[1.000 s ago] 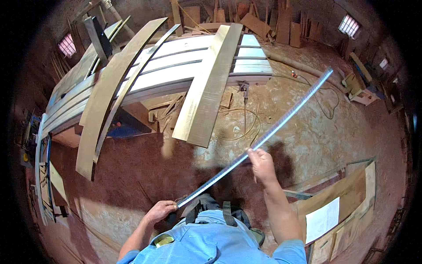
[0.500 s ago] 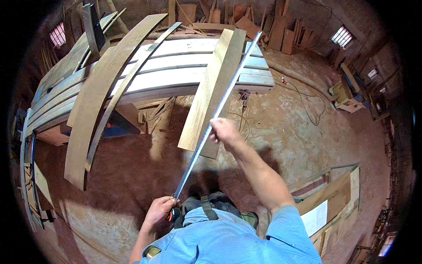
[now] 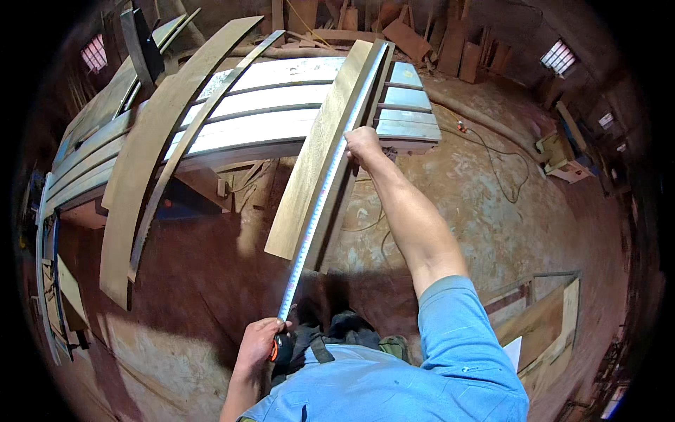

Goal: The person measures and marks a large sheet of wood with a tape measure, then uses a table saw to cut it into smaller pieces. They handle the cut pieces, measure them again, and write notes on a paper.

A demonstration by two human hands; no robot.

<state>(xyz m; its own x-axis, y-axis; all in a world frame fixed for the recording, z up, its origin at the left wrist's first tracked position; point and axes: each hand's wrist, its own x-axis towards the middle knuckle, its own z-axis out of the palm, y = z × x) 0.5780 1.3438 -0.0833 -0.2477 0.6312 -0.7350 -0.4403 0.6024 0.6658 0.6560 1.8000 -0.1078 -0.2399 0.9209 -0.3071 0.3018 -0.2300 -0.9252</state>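
My left hand (image 3: 259,344) is closed round a tape measure (image 3: 282,347) with a black and orange case, close to my waist. Its pale blade (image 3: 313,224) runs out long and straight, slanting away to the far end of two boards. My right hand (image 3: 363,145) grips the blade partway along, fingers closed, above those boards. Left of the blade lies a light wooden board (image 3: 309,179); a darker board (image 3: 336,211) sits to its right, partly hidden under the blade and in shadow. Both rest across the bench, their near ends jutting out toward me.
A long bench with pale slats (image 3: 281,98) crosses the far side. A wide curved-looking plank (image 3: 151,133) and a narrow strip (image 3: 197,126) lie over its left part. A cable (image 3: 517,169) trails on the floor at right. A wooden frame (image 3: 545,323) lies at lower right.
My right hand has moved forward along the boards with the blade. The blade now lies along the boards up to their far end, with its markings facing up. My left hand stays near my waist.
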